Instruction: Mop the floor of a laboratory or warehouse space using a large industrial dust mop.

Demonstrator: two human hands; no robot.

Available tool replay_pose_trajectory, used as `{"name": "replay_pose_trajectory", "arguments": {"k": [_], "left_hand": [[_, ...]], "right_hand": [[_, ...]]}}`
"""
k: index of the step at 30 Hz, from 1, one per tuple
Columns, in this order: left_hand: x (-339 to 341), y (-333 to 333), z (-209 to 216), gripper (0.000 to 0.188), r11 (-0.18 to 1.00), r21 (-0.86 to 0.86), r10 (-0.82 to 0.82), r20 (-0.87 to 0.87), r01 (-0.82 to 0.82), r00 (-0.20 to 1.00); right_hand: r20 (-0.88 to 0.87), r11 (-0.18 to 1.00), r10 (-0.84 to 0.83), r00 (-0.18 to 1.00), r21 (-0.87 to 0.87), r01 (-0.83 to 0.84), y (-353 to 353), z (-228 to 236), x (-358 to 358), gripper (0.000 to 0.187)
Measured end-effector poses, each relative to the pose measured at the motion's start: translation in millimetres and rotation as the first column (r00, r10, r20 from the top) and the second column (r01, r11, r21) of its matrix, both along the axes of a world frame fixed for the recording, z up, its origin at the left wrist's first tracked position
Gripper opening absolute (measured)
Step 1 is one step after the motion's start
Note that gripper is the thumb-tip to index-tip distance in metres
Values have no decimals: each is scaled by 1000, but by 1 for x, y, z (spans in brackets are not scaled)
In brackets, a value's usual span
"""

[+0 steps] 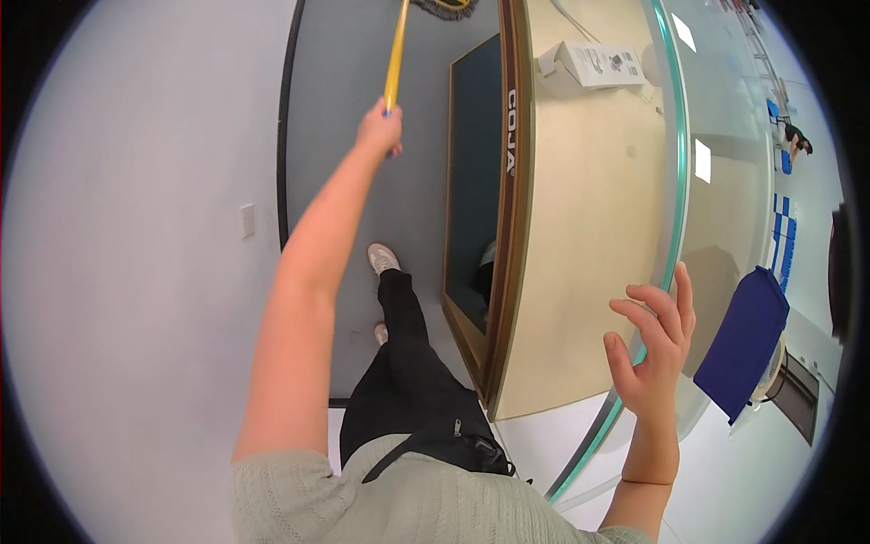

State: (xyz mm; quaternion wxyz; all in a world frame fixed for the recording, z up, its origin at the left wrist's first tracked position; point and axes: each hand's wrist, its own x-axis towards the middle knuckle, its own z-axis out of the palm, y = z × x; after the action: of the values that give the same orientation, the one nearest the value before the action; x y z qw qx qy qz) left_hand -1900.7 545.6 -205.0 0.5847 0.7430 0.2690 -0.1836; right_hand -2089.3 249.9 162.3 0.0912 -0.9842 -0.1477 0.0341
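Observation:
Wrapped round the end of a yellow handle, my left hand (381, 131) reaches far forward over the grey floor. The handle belongs to a dust mop (396, 56), whose grey fringed head (446, 9) is partly cut off by the top edge of the view. My right hand (654, 346) is raised at the right with its fingers spread and bent, holding nothing. It appears in front of the green glass edge (678, 163) of a counter; whether it touches the glass I cannot tell.
A white wall (154, 272) runs along my left. To the right stands a counter with a dark front panel (473, 181) and a pale wooden shelf (589, 272) bearing a white box (594, 65). A dark blue flat-sided object (743, 343) is beyond the glass. A person (797, 143) is far right.

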Motion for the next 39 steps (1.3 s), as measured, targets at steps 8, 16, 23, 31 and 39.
{"name": "replay_pose_trajectory", "arguments": {"k": [8,16,23,31,39], "left_hand": [[-25,26,-24,50,881,396,-168,-248,258,954],[-238,45,-16,51,863,443,-123,-284,244,951],[-489,20,27,51,884,398,-133,-289,245,948],[-756,-6,113,53,891,375,-111,-363,254,925],[-903,-43,245,55,982,162,24,-601,93,799]], "right_hand": [[18,999,36,999,28,-37,-3,-1,-6,21],[124,988,156,980,-8,-156,4,-4,-21,22],[260,966,255,931,-28,-256,-16,-18,-27,21],[226,986,164,960,-28,-162,-11,-19,-22,25],[226,991,112,968,-95,-93,-18,-18,-25,24]]}}
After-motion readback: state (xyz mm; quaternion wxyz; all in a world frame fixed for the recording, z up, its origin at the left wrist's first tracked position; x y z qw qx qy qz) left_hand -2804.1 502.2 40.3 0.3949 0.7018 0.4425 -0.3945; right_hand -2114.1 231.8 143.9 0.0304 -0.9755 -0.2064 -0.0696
